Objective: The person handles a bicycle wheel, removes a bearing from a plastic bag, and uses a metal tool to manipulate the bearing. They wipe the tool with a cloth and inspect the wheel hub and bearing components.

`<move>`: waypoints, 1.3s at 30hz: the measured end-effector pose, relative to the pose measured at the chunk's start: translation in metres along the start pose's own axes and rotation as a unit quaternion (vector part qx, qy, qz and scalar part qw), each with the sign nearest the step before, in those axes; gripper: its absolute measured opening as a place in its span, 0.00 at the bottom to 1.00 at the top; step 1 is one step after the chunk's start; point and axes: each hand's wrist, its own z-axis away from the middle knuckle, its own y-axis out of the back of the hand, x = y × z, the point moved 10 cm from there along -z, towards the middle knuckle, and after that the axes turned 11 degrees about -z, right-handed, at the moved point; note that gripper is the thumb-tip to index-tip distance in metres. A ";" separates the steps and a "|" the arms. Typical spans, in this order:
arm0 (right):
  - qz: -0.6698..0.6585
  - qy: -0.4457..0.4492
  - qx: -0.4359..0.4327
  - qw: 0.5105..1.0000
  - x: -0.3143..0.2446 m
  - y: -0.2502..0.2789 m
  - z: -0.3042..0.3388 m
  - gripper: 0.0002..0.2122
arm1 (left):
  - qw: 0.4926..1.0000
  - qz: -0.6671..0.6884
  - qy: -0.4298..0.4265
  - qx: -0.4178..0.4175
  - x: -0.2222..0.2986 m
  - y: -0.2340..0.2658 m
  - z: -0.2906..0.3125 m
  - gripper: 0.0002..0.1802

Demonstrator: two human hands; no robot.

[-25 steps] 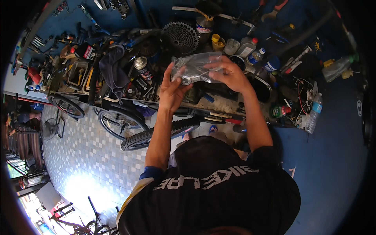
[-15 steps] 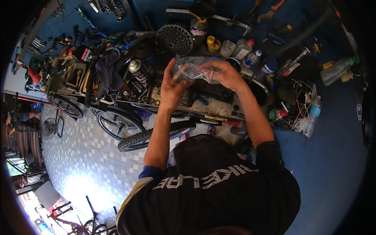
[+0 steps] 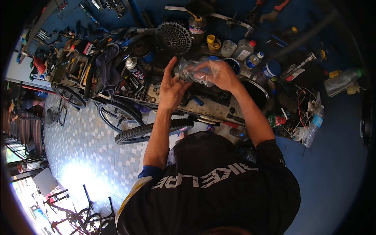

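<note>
Above the workbench [image 3: 213,107] both hands hold a crumpled clear plastic bag [image 3: 194,69]. My left hand [image 3: 172,91] pinches the bag's left lower side, its index finger stretched upward. A small ring-like shape shows by those fingertips; whether it lies inside the bag or outside, I cannot tell. From the right, my right hand [image 3: 224,76] grips the bag with curled fingers, partly seen through the plastic. Just beyond the bag stands a large toothed bicycle cassette [image 3: 173,38]. Below the hands, a blue-handled tool [image 3: 198,100] lies on the bench.
A spray can [image 3: 134,65] and a dark cloth [image 3: 111,72] are left of my hands. Bottles, including a grey one with a red cap [image 3: 245,49], and cups stand at the back right. A bicycle tyre [image 3: 154,131] sticks out below the bench front. Tools hang on the blue wall.
The bag has become more bunched between my hands. My right hand has shifted slightly left, closer to my left hand, and the view has tilted a little.
</note>
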 end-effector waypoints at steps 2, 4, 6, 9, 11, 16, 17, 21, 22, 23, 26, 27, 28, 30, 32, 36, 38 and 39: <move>0.044 -0.006 -0.013 0.999 -0.006 -0.002 -0.001 0.16 | 1.000 0.010 -0.002 0.001 0.000 0.000 0.001 0.49; 0.150 -0.033 -0.026 0.988 -0.010 -0.003 -0.001 0.16 | 0.999 0.038 -0.010 -0.001 0.003 -0.001 0.001 0.48; 0.170 0.002 -0.004 0.985 -0.018 -0.008 -0.001 0.15 | 0.999 0.050 -0.015 0.000 0.003 -0.002 0.000 0.47; 0.169 0.056 0.025 0.984 -0.014 -0.006 -0.001 0.14 | 0.999 0.046 -0.014 0.013 0.002 -0.004 -0.001 0.46; 0.134 0.067 0.038 0.988 -0.012 -0.004 -0.003 0.12 | 0.998 0.046 -0.008 0.031 0.002 -0.005 0.000 0.46; 0.036 0.031 0.021 0.999 -0.005 -0.001 -0.003 0.10 | 0.999 0.038 -0.018 0.028 -0.005 0.006 -0.001 0.40; 0.031 0.042 0.016 0.998 -0.005 -0.001 -0.003 0.11 | 0.999 0.034 -0.017 0.030 -0.005 0.006 -0.001 0.39; 0.057 0.085 -0.002 0.995 -0.008 -0.006 -0.003 0.12 | 0.997 0.015 0.008 0.071 -0.005 0.005 0.000 0.36; 0.074 0.097 -0.009 0.993 -0.014 -0.010 -0.004 0.13 | 0.998 0.021 -0.001 0.067 -0.005 0.009 0.000 0.36; 0.083 0.093 0.007 0.992 -0.018 -0.010 -0.004 0.14 | 0.998 0.026 -0.010 0.062 -0.005 0.012 0.001 0.35; 0.107 0.072 0.044 0.991 -0.023 -0.011 -0.002 0.15 | 0.997 0.002 -0.007 0.076 -0.004 0.017 0.004 0.34; 0.112 0.059 0.047 0.991 -0.017 -0.013 -0.003 0.15 | 0.996 0.005 -0.004 0.090 -0.004 0.017 0.005 0.33; 0.117 0.047 0.051 0.991 -0.011 -0.014 -0.003 0.16 | 0.995 0.009 -0.001 0.104 -0.003 0.014 0.005 0.33; 0.107 0.047 0.042 0.992 -0.002 -0.017 -0.002 0.15 | 0.993 0.017 0.002 0.114 -0.005 0.014 0.007 0.32; 0.094 0.039 0.018 0.995 -0.002 -0.024 -0.002 0.13 | 0.994 0.028 0.001 0.110 -0.011 0.018 0.010 0.31; 0.122 0.040 -0.023 0.991 -0.006 -0.033 0.000 0.11 | 0.993 0.050 -0.004 0.103 -0.020 0.029 0.013 0.31; 0.144 0.059 -0.024 0.988 -0.008 -0.035 0.000 0.10 | 0.994 0.040 0.003 0.106 -0.025 0.035 0.015 0.31; 0.145 0.068 -0.022 0.987 -0.008 -0.035 0.000 0.10 | 0.993 0.039 -0.001 0.108 -0.026 0.038 0.016 0.30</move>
